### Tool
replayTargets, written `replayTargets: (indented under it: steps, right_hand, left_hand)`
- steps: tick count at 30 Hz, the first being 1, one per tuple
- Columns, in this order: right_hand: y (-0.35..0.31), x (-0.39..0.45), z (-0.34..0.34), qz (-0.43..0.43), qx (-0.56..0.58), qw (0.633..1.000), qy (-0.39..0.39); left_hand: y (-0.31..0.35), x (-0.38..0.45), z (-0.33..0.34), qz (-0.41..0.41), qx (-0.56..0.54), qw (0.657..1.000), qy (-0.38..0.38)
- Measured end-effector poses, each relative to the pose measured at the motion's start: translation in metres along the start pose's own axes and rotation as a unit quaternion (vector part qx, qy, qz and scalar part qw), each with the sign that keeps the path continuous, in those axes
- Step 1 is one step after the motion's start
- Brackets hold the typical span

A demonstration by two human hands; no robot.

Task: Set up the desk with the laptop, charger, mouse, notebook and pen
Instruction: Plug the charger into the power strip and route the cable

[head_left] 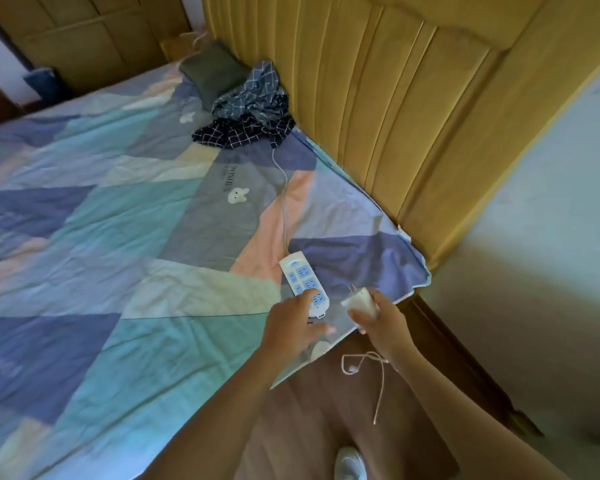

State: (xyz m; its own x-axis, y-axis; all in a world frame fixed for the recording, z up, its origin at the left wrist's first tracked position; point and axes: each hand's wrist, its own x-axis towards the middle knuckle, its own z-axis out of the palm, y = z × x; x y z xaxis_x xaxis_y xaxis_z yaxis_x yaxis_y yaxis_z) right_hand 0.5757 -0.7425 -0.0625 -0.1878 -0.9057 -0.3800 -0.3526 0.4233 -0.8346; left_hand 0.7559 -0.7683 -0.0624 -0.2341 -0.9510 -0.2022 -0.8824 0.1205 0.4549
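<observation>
on the bed (118, 237), right hand (378, 320) grips charger (359, 301), prongs seemingly beyond fingertips.

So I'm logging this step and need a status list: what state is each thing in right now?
Power strip: lies flat on the bed, nothing plugged into its visible sockets.
Charger: unplugged, prongs up, off the strip.
Charger cable: hangs loose below the right hand.
Left hand: fingers on the strip's near end.
Right hand: grips the charger.
Clothes: crumpled by the headboard.
Bedsheet: spread, wrinkled.
</observation>
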Motion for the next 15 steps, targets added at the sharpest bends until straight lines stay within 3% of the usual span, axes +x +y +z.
replayTargets:
  steps: [4,9,15]
  right_hand:
    - [0.02,0.044,0.028,0.004,-0.107,0.994,-0.016]
    - [0.048,0.087,0.06,-0.04,-0.215,0.973,-0.068]
    - [0.049,0.14,0.07,-0.106,-0.471,0.869,-0.107]
  left_hand:
    - [-0.051,0.043,0.026,-0.026,0.024,0.999,0.002]
    - [-0.095,0.088,0.067,0.016,0.089,0.995,-0.047]
    - [-0.116,0.122,0.11,-0.006,0.084,0.989,-0.122]
